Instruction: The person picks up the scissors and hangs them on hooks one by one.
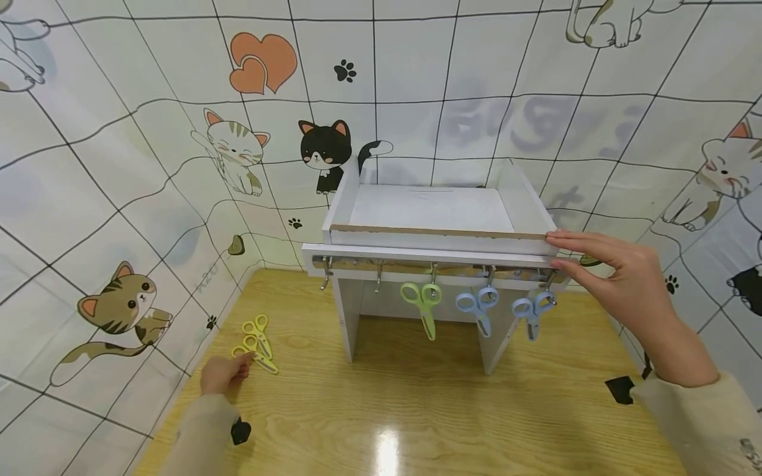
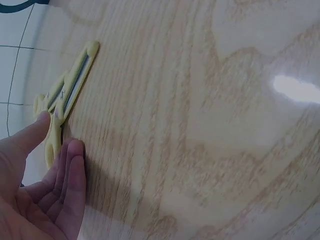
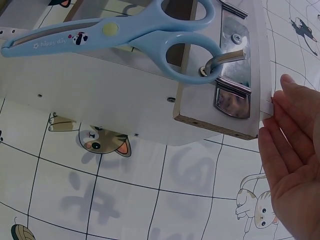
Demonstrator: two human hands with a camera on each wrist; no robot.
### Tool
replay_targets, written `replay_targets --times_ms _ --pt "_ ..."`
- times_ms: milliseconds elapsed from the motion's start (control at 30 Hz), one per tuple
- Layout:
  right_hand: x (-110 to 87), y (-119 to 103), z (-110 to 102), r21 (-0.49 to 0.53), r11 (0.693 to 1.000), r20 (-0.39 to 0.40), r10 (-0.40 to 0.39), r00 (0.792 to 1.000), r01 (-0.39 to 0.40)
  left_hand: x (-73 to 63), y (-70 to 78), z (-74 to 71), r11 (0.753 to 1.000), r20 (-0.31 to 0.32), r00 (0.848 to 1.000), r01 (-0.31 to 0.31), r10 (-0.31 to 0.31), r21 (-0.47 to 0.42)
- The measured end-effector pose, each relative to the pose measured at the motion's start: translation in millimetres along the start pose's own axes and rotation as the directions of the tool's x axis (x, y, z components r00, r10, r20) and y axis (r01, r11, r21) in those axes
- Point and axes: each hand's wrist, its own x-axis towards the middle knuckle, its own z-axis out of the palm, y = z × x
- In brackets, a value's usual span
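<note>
Two pairs of yellow scissors lie overlapping on the left of the table. My left hand point(image 1: 221, 375) pinches the handle of the nearer yellow scissors point(image 1: 266, 362), thumb on one side and bent fingers on the other. The farther yellow scissors point(image 1: 262, 336) rest just behind. My right hand point(image 1: 634, 277) touches the right end of a white wooden rack point(image 1: 411, 253), its long straight fingers on the upper rim and the thumb lower on the front board. Green scissors point(image 1: 426, 311) and two blue scissors, the middle point(image 1: 483, 316) and the right one point(image 1: 532, 320), hang from the rack's hooks.
Two more metal hooks, the outer point(image 1: 325, 274) and the inner point(image 1: 378, 277), stick out at the rack's left. An open-topped tray point(image 1: 428, 205) forms its top. Cat-printed cloth point(image 1: 149, 198) walls in the wooden table point(image 1: 309, 410) at the back and sides.
</note>
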Motion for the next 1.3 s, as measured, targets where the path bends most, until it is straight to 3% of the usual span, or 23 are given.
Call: replay_targets --times_ms 100,267,533,867,1300 --pt "-0.3 0 0 0.003 1.000 -0.002 -0.002 1.000 0.002 -4.7 3.2 3.5 0.988 -0.025 0.998 -0.051 0.055 0.146" --pt "0.4 0 0 0.010 1.000 0.003 -0.011 1.000 0.011 -10.6 9.8 6.5 0.975 -0.016 0.998 -0.057 0.062 0.216" --pt "1.0 0 -1 0.007 1.000 -0.005 -0.007 1.000 0.007 -8.2 17.9 3.9 0.986 -0.017 0.999 -0.045 0.049 0.161" --pt "-0.3 2 1 0.009 1.000 0.000 -0.011 1.000 0.011 -11.1 13.6 8.4 0.991 -0.044 0.997 -0.061 0.067 0.116" --pt "-1.1 2 0 -0.008 1.000 -0.001 -0.009 1.000 0.009 -14.5 20.1 12.7 0.988 -0.087 0.995 -0.028 0.042 0.150"
